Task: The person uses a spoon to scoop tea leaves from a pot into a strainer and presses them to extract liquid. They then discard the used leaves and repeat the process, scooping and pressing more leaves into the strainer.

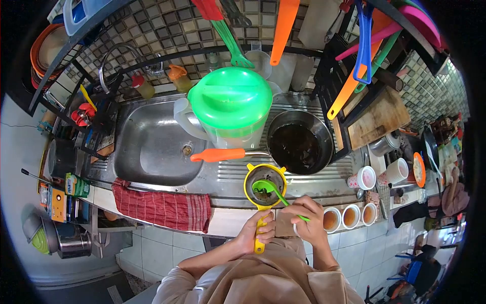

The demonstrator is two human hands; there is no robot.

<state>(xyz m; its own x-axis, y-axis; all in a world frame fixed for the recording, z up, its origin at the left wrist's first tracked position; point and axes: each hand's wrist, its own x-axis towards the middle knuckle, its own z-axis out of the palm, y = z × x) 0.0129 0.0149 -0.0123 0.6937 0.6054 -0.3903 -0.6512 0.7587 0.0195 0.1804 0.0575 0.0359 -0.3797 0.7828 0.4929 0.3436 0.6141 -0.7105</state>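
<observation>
My left hand (257, 232) is wrapped round the handle of a yellow strainer (250, 191) at the counter's front edge. Dark wet bits lie in its mesh. The green spoon (279, 195) has its bowl inside the strainer, and my right hand (310, 218) grips its handle. Just behind stands a steel saucepan (299, 142) of dark liquid, its orange handle (217, 155) pointing left. A large clear pitcher (230, 137) with a green lid (231, 96) stands left of the pan. Several cups of brown liquid, among them one cup (331, 219), are right of my right hand.
The steel sink (157, 147) is at the left, with a red cloth (162, 205) over the counter's front edge. Utensils, including an orange one (285, 30), hang overhead. A cutting board (379, 119) leans at the right. A person (450, 200) is at the far right.
</observation>
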